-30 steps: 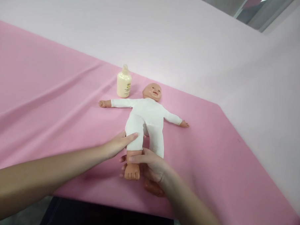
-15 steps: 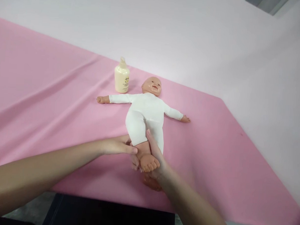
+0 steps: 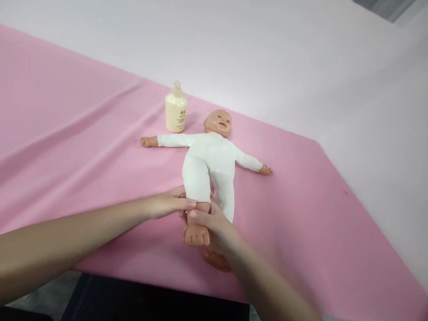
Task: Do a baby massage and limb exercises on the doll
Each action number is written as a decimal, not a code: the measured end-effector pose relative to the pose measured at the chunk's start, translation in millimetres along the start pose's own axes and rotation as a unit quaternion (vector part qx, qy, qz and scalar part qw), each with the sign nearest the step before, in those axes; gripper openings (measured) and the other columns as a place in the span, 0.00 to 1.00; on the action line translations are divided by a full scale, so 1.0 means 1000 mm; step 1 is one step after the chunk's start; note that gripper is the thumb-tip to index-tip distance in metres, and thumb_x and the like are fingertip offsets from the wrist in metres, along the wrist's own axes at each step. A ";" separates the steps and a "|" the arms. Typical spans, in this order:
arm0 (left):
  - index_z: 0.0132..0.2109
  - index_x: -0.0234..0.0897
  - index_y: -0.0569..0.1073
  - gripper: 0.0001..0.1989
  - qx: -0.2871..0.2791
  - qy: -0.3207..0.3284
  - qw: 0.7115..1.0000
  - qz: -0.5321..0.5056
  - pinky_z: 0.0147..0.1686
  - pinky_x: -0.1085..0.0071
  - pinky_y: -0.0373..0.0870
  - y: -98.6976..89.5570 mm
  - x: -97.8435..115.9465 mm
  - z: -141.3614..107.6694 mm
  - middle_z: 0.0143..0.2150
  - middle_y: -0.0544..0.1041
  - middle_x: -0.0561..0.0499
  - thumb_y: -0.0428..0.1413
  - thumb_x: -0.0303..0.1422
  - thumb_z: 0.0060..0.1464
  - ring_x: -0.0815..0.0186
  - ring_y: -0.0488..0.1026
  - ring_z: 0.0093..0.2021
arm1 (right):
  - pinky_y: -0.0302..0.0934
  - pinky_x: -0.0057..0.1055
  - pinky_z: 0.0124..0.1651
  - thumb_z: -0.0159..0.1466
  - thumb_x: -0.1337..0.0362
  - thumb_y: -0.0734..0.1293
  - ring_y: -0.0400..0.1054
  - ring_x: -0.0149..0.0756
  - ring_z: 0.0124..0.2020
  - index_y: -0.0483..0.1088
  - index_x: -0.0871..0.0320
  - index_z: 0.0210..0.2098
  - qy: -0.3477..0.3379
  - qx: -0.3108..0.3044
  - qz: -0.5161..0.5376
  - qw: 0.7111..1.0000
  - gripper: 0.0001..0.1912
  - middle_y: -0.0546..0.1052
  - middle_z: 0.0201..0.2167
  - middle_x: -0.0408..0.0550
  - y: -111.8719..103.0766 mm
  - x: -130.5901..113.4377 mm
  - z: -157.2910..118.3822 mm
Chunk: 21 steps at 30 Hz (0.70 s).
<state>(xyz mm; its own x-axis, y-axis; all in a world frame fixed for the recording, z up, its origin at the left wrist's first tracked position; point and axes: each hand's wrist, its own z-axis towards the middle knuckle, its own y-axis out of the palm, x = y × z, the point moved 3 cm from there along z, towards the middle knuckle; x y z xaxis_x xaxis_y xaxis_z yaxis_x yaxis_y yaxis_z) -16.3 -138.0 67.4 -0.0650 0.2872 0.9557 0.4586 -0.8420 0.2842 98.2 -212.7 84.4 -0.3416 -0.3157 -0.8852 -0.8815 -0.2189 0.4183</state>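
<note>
A baby doll [image 3: 214,153] with a white cloth body lies on its back, arms spread and head pointing away from me. Its leg on my left is lifted, bare from the shin down. My left hand [image 3: 173,203] grips that lower leg from the left, thumb on top just below the white cloth and fingers mostly hidden beneath. From the other side my right hand [image 3: 216,224] wraps the same leg near the ankle, thumb across the front. The raised foot [image 3: 197,236] sticks out toward me below both thumbs. The doll's other foot [image 3: 216,260] lies lower, partly behind my right hand.
A cream pump bottle [image 3: 175,112] stands upright beside the doll's head, on the left. Under everything is a pink cloth [image 3: 76,140] with folds on its left part, laid over a white surface [image 3: 275,54]. The table's near edge runs just below the doll's feet.
The raised leg has swung left and its foot now points straighter at me. My right thumb has moved from along the leg's side to across its front.
</note>
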 end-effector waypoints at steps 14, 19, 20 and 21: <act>0.52 0.28 0.78 0.28 0.036 0.000 0.999 -0.023 0.21 0.74 0.66 0.004 0.007 0.000 0.40 0.84 0.40 0.64 0.48 0.54 0.66 0.75 0.27 | 0.70 0.30 0.33 0.59 0.47 0.79 0.73 0.32 0.33 0.71 0.56 0.47 0.021 0.007 0.064 0.998 0.26 0.78 0.38 0.45 0.006 -0.009 -0.012; 0.53 0.26 0.77 0.30 0.024 0.015 0.998 -0.048 0.19 0.73 0.67 0.005 0.012 -0.003 0.46 0.84 0.36 0.63 0.50 0.56 0.65 0.77 0.27 | 0.69 0.31 0.32 0.65 0.35 0.69 0.71 0.32 0.28 0.70 0.55 0.49 0.017 0.012 0.048 0.999 0.31 0.78 0.34 0.44 0.006 -0.004 -0.012; 0.55 0.27 0.77 0.30 0.026 0.016 0.998 -0.053 0.20 0.73 0.68 0.004 0.011 -0.003 0.48 0.84 0.35 0.64 0.49 0.57 0.65 0.77 0.27 | 0.68 0.30 0.31 0.65 0.33 0.67 0.69 0.30 0.26 0.71 0.56 0.47 0.016 0.021 0.042 0.999 0.32 0.77 0.31 0.44 0.005 -0.003 -0.011; 0.56 0.27 0.76 0.31 0.029 0.014 0.998 -0.057 0.21 0.72 0.69 0.004 0.009 -0.003 0.50 0.83 0.34 0.64 0.49 0.57 0.65 0.77 0.27 | 0.66 0.28 0.29 0.66 0.31 0.65 0.67 0.29 0.24 0.72 0.57 0.44 0.018 0.031 0.034 0.999 0.34 0.75 0.28 0.43 0.004 -0.003 -0.010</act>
<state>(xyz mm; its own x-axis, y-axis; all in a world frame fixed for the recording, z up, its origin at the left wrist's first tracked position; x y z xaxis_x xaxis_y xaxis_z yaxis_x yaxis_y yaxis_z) -17.7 -140.1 77.4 -0.1445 0.3654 0.9196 0.4978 -0.7763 0.3867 98.7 -222.1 90.4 -0.3915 -0.3606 -0.8466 -0.8753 -0.1380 0.4635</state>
